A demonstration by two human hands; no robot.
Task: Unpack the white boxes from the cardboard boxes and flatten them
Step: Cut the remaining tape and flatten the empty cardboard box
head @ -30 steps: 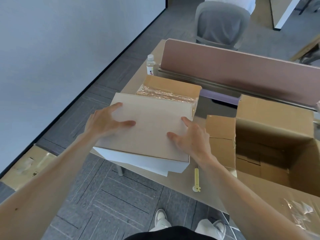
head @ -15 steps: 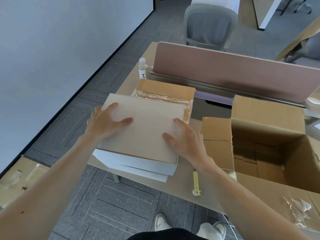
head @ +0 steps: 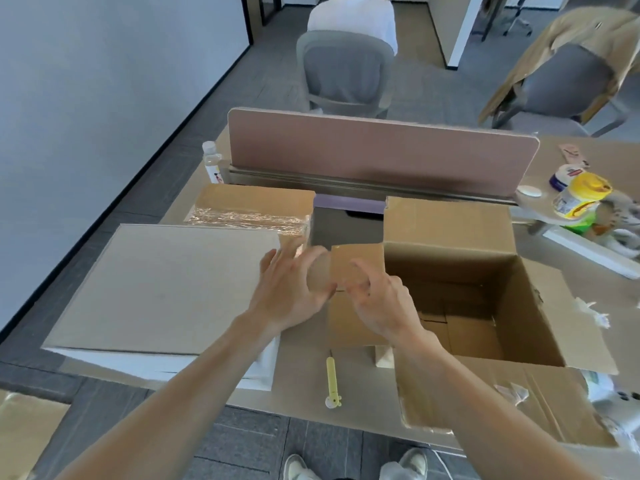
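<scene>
Rightward on the counter (head: 300,386) sits the big cardboard box (head: 446,223), its top wide open and all four flaps splayed outward. Inside, only its plain brown walls and the folded bottom flaps show. Scraps of clear tape cling to the near and right flaps.

At the left, the stack of white boxes (head: 162,289) lies flat on the counter's near corner. The top sheet is smooth, matte, greyish-beige board, a broad rectangle, with crisp white edges layered beneath it. Just behind the stack stands a second cardboard box (head: 258,200), closed, with a band of crinkled shiny film across its near side.

The left grip (head: 291,294) is released, with fingers spread and relaxed, over the gap between the stack's right edge and the open box. The right grip (head: 381,303) is released too, its fingers loosely curled around nothing, above the open box's left flap (head: 372,252). Both are motion-blurred, and I cannot tell whether either one touches the cardboard.

A slim yellow plastic cutter (head: 331,381) lies on the counter in front of the flap. A clear bottle (head: 210,161) stands at the far left corner beside a long pink-brown divider panel (head: 381,154) with rounded corners.
</scene>
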